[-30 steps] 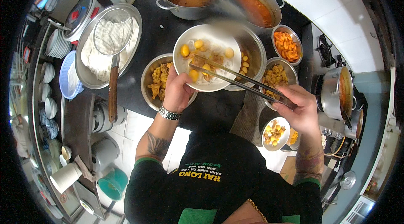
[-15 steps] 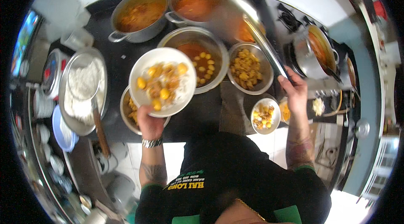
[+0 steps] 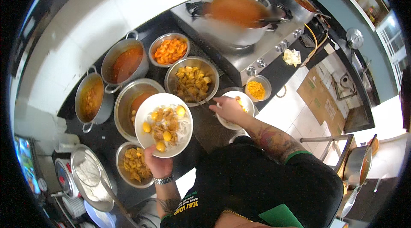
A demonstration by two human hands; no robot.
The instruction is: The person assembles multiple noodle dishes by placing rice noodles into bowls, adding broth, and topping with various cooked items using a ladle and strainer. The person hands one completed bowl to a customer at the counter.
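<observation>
In my left hand (image 3: 158, 164) is a white bowl (image 3: 183, 141), gripped at its near rim and slightly tilted. It contains white noodles, several round yellow eggs and brownish topping. My right hand (image 3: 230, 109) reaches over a second white bowl (image 3: 226, 122) on the counter's right edge. Its fingers are apart near that bowl's left rim, and no tool is in them. The hand and forearm partly cover the second bowl's contents. Just beyond my right hand stands a metal bowl of yellow-brown chunks (image 3: 192, 84). Behind the held bowl is a wide metal pot of reddish broth (image 3: 137, 99).
Two handled pots (image 3: 128, 63) (image 3: 90, 99) and a bowl of orange pieces (image 3: 170, 51) line the back. A large pot (image 3: 242, 31) sits on the stove. At left, a wooden-handled strainer (image 3: 87, 172) rests over white noodles. A small yellow-filled bowl (image 3: 257, 89) stands right.
My view has turned right. My right hand has let go of the long-handled ladle and come down to the second white bowl. My left hand still holds its bowl.
</observation>
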